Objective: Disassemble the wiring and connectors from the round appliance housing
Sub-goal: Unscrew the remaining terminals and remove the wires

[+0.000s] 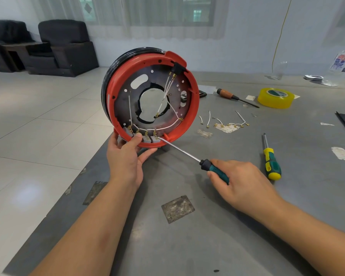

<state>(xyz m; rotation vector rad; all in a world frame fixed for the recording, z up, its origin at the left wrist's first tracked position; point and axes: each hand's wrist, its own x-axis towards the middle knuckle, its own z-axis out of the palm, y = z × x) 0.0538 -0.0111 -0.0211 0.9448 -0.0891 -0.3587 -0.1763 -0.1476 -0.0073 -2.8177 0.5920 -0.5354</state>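
The round red appliance housing (pixel 195 100) stands tilted on its edge on the grey table, its open inside facing me. White wires (pixel 168 90) with brass terminals run from a black socket (pixel 177 68) at the top down to a row of grey connectors (pixel 147 138) along the bottom rim. My left hand (pixel 126 156) grips the bottom rim, thumb pressed by the connectors. My right hand (pixel 241 180) holds a teal-handled screwdriver (pixel 213 168); its tip touches the rightmost connector.
Several loose white wires (pixel 225 121) with terminals lie on the table (pixel 187 246) right of the housing. A green-yellow screwdriver (pixel 271 162), an orange-handled screwdriver (pixel 233 96), a yellow tape roll (pixel 275 97) and a plastic bottle (pixel 343 62) lie farther right. Black armchairs (pixel 64 46) stand far left.
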